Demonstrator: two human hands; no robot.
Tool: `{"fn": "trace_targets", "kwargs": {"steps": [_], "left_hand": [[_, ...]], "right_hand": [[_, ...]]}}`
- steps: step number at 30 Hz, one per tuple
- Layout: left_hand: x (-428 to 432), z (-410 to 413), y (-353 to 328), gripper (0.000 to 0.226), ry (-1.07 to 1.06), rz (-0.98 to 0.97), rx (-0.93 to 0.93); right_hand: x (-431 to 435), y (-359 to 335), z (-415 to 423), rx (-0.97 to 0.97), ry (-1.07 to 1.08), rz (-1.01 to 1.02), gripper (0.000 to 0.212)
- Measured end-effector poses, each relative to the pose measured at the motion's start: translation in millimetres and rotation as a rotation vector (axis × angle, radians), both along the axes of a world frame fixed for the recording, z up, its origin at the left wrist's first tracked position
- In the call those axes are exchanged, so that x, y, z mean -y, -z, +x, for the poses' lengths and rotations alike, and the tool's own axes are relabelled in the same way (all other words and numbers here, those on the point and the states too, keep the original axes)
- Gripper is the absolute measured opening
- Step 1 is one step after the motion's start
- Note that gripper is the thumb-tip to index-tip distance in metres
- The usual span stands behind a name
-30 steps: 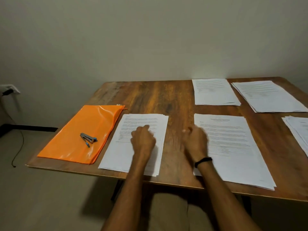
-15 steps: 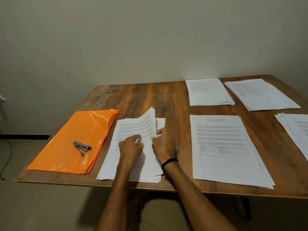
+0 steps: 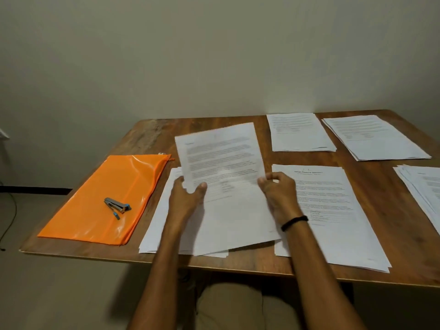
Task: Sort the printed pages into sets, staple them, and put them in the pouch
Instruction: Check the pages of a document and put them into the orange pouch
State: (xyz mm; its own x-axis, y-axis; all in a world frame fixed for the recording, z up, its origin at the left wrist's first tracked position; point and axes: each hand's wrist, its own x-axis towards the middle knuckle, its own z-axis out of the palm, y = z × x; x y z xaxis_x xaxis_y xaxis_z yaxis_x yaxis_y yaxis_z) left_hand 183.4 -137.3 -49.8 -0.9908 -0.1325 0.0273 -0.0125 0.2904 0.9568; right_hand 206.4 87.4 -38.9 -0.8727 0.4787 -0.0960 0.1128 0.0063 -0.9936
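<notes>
Stapler (image 3: pixel 117 206) atop flat orange pouch (image 3: pixel 133 177), lifted page (image 3: pixel 223 158) above neighbouring stack (image 3: pixel 157 225)

A wooden table (image 3: pixel 152 132) stands against a plain beige wall (image 3: pixel 214 55).

Five stacks of pages (image 3: pixel 154 222) (image 3: pixel 333 210) (image 3: pixel 300 132) (image 3: pixel 376 136) (image 3: pixel 423 186), one pouch (image 3: pixel 102 198), one stapler (image 3: pixel 117 206), two hands (image 3: pixel 185 198) (image 3: pixel 279 194).
</notes>
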Motion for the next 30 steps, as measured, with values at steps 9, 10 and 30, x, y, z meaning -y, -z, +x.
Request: {"fn": "trace_targets", "kwargs": {"steps": [9,10,30], "left_hand": [[-63.2,17.9,4.6,0.033,0.188,-0.201,0.110],[-65.6,17.7,5.9,0.034,0.194,-0.232,0.120],[-70.2,15.1,5.9,0.037,0.232,-0.362,0.156]], "right_hand": [[-164.0,52.9,13.3,0.713,0.334,0.713,0.105],[-185.7,77.4,7.5,0.755,0.346,0.750,0.120],[-155.6,-24.6,45.0,0.213,0.350,0.578,0.054]]}}
